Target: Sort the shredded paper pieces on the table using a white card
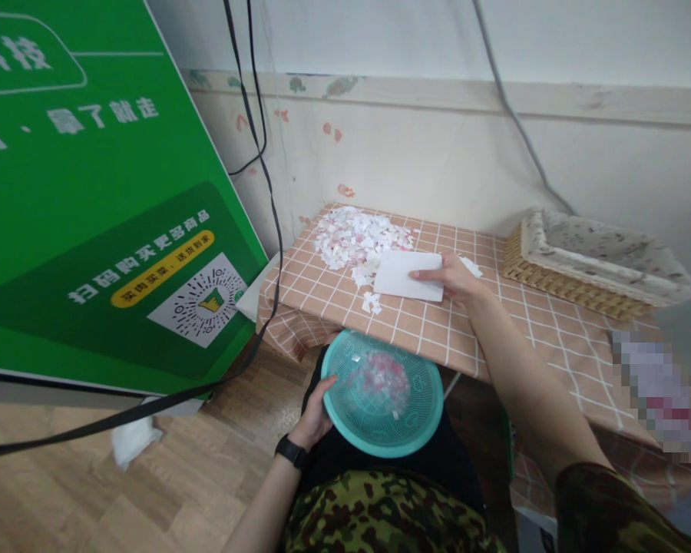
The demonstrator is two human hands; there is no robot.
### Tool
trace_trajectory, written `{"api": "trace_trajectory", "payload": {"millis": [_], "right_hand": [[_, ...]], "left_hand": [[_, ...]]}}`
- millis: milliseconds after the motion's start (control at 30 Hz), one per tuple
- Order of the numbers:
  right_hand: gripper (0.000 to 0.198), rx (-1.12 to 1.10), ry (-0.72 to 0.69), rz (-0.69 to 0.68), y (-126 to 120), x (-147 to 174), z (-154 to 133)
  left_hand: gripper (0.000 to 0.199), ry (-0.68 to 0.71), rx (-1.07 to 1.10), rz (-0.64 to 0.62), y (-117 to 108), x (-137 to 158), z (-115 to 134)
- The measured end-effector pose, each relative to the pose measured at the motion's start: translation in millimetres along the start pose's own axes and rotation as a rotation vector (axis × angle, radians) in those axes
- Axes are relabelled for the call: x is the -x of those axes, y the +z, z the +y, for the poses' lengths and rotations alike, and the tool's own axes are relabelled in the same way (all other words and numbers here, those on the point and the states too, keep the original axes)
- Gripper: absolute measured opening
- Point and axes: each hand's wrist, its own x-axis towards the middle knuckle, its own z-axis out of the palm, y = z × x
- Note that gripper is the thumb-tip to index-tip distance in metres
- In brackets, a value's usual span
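My left hand (318, 409) grips the rim of a round turquoise plastic colander (345, 430) held just below the table's front edge, over my lap. Inside it lie blurred pink and white paper scraps (385, 380). Over the table, my right hand (452, 278) holds a white card (403, 275), thumb on top and the fingers hidden underneath. The card's left edge meets a heap of small white and pinkish paper scraps (360, 236). A few loose scraps (371, 302) lie in front of the heap.
A brown checked cloth covers the table (334, 296). A lined wicker basket (576, 288) stands at the right against the wall. At the left rises a large green sign (51, 230), with a black cable (273, 207) hanging in front. White plastic (135, 440) lies on the floor.
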Motion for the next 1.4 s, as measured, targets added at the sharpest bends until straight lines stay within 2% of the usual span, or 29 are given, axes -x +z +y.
{"api": "trace_trajectory", "payload": {"millis": [267, 433, 633, 833, 1033, 1233, 1400], "right_hand": [[0.037, -0.001, 0.044, -0.053, 1, 2, -1], [0.043, -0.012, 0.027, -0.062, 4, 0, 2], [0.039, -0.035, 0.039, -0.114, 5, -1, 4], [0.041, -0.057, -0.005, -0.090, 8, -1, 3], [0.038, 0.007, 0.066, -0.134, 6, 4, -2], [0.040, -0.027, 0.005, -0.098, 7, 2, -1], [0.040, -0.032, 0.056, -0.131, 11, 2, -1]], "left_hand": [[0.031, -0.003, -0.006, 0.015, 2, 1, 1], [0.031, 0.007, -0.011, 0.046, 3, 1, 1], [0.032, -0.005, -0.017, 0.020, 5, 3, 2], [0.032, 0.005, -0.007, 0.006, 3, 2, 1], [0.031, 0.007, -0.012, 0.035, 3, 2, 2], [0.032, 0.006, -0.012, 0.033, 5, 2, 2], [0.030, -0.008, -0.020, 0.043, 3, 2, 2]]}}
